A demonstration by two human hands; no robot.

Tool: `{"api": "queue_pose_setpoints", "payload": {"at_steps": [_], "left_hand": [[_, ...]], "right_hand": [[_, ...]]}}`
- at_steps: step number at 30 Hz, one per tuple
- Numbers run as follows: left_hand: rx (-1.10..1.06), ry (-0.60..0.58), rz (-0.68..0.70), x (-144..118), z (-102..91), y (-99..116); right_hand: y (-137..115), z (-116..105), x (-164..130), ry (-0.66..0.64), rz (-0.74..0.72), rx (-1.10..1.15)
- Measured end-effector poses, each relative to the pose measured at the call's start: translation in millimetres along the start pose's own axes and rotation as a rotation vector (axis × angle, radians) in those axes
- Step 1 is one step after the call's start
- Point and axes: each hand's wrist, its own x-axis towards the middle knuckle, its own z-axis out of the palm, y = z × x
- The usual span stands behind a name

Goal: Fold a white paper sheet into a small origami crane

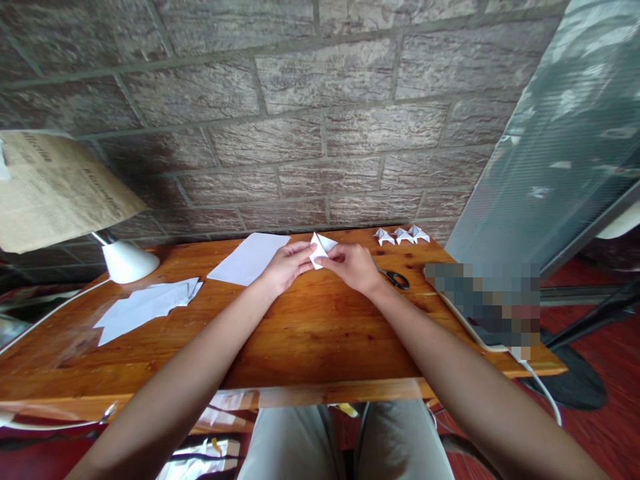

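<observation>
Wooden desk (300, 333) against a brick wall: your left hand (285, 265) and right hand (353, 265) both pinch the folded paper (320, 249) above its far middle, keeping creases crisp. Finished paper figures (401, 235) sit far right, scissors (395, 278) beside your wrist, a spare sheet (249, 259) left.

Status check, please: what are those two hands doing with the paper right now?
Left hand and right hand both pinch a small folded white paper above the wooden table. Scissors beside right wrist. Nothing obstructs.
</observation>
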Motion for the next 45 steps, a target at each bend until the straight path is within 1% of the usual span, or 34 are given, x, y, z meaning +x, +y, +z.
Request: {"api": "queue_pose_setpoints", "payload": {"at_steps": [7,16,20,23,29,35,41,43,45], "left_hand": [[0.019,0.047,0.061,-2.4,3.2,0.3],[-0.049,0.087,0.003,-2.4,3.5,-1.2],[-0.074,0.085,0.021,-2.0,4.1,-0.8],[-0.068,0.108,0.021,-1.8,4.1,0.2],[-0.029,0.142,0.032,-2.8,3.5,3.9],[0.013,0.112,0.083,-4.2,6.0,2.6],[0.031,0.074,0.141,-3.5,8.4,0.1],[0.037,0.080,0.162,-2.1,7.2,-0.5],[0.051,0.086,0.187,-0.8,5.5,-1.0]], "right_hand": [[0.7,-1.3,2.0,0.033,0.041,0.007],[4.4,3.2,1.4,0.057,0.036,0.081],[9.6,5.9,4.1,0.039,0.052,0.142],[11.8,7.6,5.6,0.017,0.063,0.194],[13.0,8.4,5.5,-0.006,0.043,0.260],[16.4,7.8,5.8,0.008,0.061,0.235],[16.0,6.6,4.3,-0.014,0.085,0.229],[14.6,5.5,4.6,-0.043,0.092,0.248],[13.7,3.8,5.9,-0.039,0.104,0.306]]}}
